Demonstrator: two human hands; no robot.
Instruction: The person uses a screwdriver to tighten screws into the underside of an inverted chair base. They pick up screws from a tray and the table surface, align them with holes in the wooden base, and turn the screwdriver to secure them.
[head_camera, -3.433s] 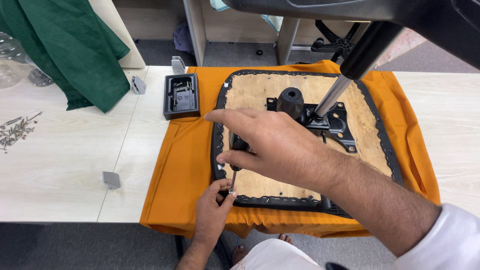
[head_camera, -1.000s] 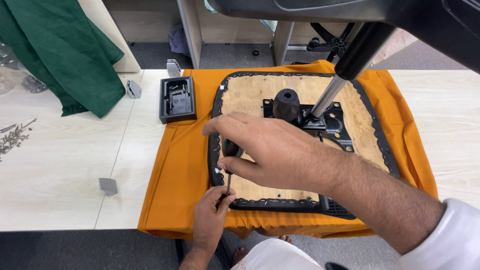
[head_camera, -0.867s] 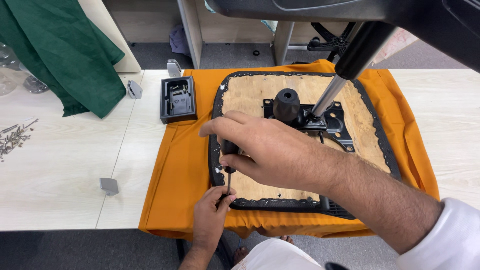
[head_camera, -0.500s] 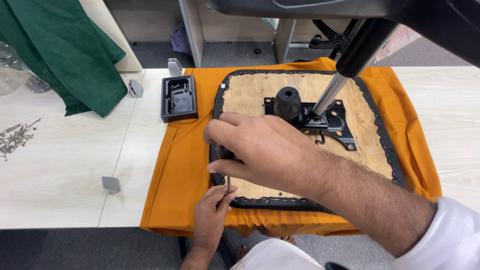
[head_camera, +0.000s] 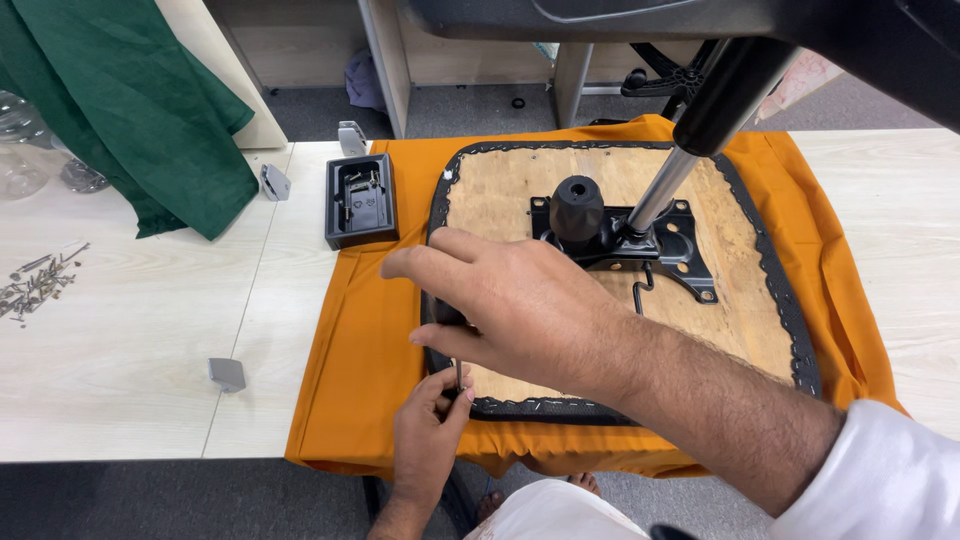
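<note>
An upturned chair seat (head_camera: 740, 300) with a bare wooden underside and black edging lies on an orange cloth (head_camera: 365, 345). A black metal mechanism (head_camera: 620, 235) with a gas column (head_camera: 690, 130) is mounted on its middle. My right hand (head_camera: 510, 305) grips a screwdriver with a dark handle (head_camera: 452, 345) held upright over the seat's near left edge. My left hand (head_camera: 425, 440) reaches up from below the table edge and pinches the screwdriver's tip at that edge.
A black parts tray (head_camera: 360, 200) sits at the cloth's left border. Loose screws (head_camera: 35, 285) lie at far left, a small grey piece (head_camera: 227, 373) nearer. Green cloth (head_camera: 130, 95) drapes at back left. The chair base looms overhead.
The view has shifted slightly. My right hand has turned a little on the screwdriver handle while my left hand stays pinched at the tip.
</note>
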